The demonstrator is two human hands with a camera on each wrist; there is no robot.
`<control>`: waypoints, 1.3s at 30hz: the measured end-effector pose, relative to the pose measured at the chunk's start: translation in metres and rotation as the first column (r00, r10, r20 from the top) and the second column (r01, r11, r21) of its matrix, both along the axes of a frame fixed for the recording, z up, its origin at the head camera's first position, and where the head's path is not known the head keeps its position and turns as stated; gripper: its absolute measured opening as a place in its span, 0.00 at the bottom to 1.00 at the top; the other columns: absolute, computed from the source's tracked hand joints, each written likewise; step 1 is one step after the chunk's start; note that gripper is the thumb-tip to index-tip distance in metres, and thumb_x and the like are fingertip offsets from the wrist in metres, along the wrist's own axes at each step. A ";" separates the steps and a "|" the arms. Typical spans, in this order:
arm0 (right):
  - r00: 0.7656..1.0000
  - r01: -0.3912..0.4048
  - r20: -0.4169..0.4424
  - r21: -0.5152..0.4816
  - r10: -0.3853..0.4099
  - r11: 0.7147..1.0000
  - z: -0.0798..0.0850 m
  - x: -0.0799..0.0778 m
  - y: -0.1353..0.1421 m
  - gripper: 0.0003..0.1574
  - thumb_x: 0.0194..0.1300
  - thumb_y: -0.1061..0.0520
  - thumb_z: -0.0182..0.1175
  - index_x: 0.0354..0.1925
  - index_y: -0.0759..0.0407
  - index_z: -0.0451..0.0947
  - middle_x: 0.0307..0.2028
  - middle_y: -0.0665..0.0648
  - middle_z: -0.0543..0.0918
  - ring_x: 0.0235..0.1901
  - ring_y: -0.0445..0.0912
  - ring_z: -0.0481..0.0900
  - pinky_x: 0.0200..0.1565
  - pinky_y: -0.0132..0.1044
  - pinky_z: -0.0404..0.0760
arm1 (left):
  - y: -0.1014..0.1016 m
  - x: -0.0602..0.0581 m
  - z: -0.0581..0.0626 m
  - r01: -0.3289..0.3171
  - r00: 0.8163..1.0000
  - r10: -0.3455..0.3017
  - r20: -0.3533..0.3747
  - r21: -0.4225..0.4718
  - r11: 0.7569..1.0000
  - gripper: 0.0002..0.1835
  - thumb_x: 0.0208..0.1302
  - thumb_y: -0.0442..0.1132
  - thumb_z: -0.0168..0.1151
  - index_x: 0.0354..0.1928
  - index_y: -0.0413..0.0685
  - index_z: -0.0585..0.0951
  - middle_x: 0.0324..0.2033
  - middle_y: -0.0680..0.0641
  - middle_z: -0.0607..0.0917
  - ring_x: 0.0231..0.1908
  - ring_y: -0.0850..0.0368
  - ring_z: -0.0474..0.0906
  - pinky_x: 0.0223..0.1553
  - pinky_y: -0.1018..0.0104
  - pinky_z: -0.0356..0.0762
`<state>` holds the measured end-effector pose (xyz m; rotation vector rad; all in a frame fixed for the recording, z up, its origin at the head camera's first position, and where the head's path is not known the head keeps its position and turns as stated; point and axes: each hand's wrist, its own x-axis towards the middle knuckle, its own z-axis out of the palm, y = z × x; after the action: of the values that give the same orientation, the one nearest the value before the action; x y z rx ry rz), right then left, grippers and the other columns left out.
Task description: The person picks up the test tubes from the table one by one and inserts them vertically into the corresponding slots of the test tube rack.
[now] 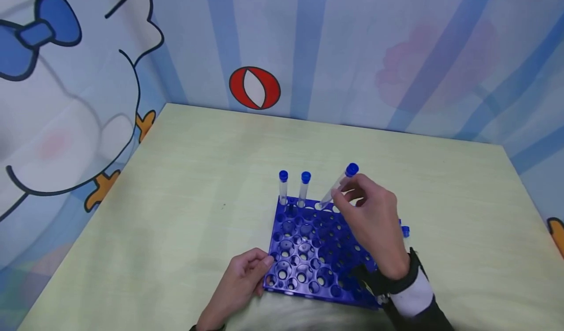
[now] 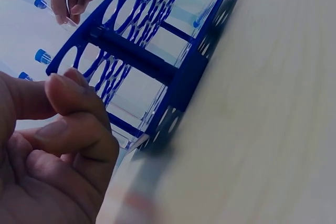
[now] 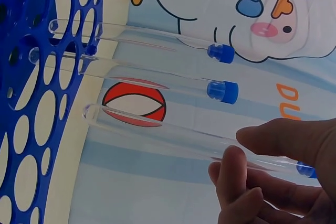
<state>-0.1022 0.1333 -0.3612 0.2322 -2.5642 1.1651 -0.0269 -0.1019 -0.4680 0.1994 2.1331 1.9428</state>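
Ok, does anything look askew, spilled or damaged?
Nothing spilled or damaged stands out. One capped test tube leans, but the right hand is pinching it, so that isn't odd. One small dark speck marks the tabletop left of the test tube rack.

Printed red-white ball on striped blue backdrop
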 end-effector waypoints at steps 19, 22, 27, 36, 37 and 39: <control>0.993 -0.036 0.111 0.033 0.032 0.999 -0.017 -0.010 -0.011 0.06 0.58 0.57 0.63 0.34 0.58 0.78 0.30 0.55 0.82 0.28 0.45 0.79 0.28 0.36 0.80 | 0.002 0.000 0.001 -0.003 1.000 0.003 0.023 -0.004 1.000 0.15 0.67 0.43 0.52 0.37 0.33 0.76 0.18 0.47 0.75 0.13 0.63 0.69 0.18 0.69 0.72; 0.988 -0.039 0.152 0.046 0.031 0.998 -0.018 -0.012 -0.011 0.06 0.59 0.57 0.62 0.34 0.59 0.79 0.30 0.56 0.83 0.28 0.46 0.79 0.26 0.35 0.79 | 0.002 0.000 0.001 -0.005 1.000 0.005 0.023 -0.005 1.000 0.16 0.67 0.42 0.52 0.37 0.32 0.76 0.18 0.47 0.75 0.13 0.63 0.69 0.18 0.69 0.72; 0.976 -0.058 0.214 0.061 0.044 0.996 -0.022 -0.015 -0.012 0.08 0.60 0.56 0.61 0.36 0.60 0.79 0.30 0.57 0.82 0.27 0.46 0.78 0.25 0.33 0.77 | 0.002 0.000 0.001 -0.009 1.000 0.010 0.028 -0.006 1.000 0.16 0.67 0.43 0.52 0.37 0.32 0.76 0.18 0.47 0.75 0.13 0.63 0.69 0.18 0.69 0.72; 0.969 -0.081 0.238 0.080 0.060 0.994 -0.028 -0.018 -0.012 0.08 0.60 0.56 0.60 0.35 0.60 0.79 0.29 0.56 0.81 0.26 0.45 0.77 0.24 0.32 0.75 | 0.001 0.000 0.001 -0.005 1.000 0.005 0.015 -0.004 1.000 0.15 0.68 0.42 0.52 0.36 0.33 0.76 0.18 0.44 0.76 0.13 0.63 0.69 0.18 0.68 0.73; 0.968 -0.083 0.242 0.082 0.061 0.993 -0.028 -0.018 -0.012 0.08 0.60 0.56 0.60 0.35 0.60 0.79 0.29 0.56 0.81 0.26 0.45 0.77 0.24 0.32 0.75 | 0.000 0.000 0.001 -0.004 1.000 0.005 0.013 -0.005 1.000 0.15 0.68 0.42 0.52 0.36 0.33 0.76 0.18 0.44 0.76 0.13 0.63 0.70 0.18 0.68 0.73; 0.966 -0.086 0.252 0.084 0.062 0.993 -0.028 -0.018 -0.012 0.08 0.60 0.56 0.60 0.35 0.60 0.79 0.29 0.56 0.81 0.25 0.45 0.77 0.24 0.32 0.75 | 0.000 0.000 0.001 -0.004 1.000 0.004 0.010 -0.007 1.000 0.15 0.68 0.42 0.52 0.36 0.34 0.76 0.18 0.43 0.76 0.13 0.63 0.70 0.18 0.68 0.73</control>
<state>-0.1207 0.1210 -0.3893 0.2171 -2.8573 1.1661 -0.0271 -0.1017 -0.4669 0.1838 2.1360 1.9343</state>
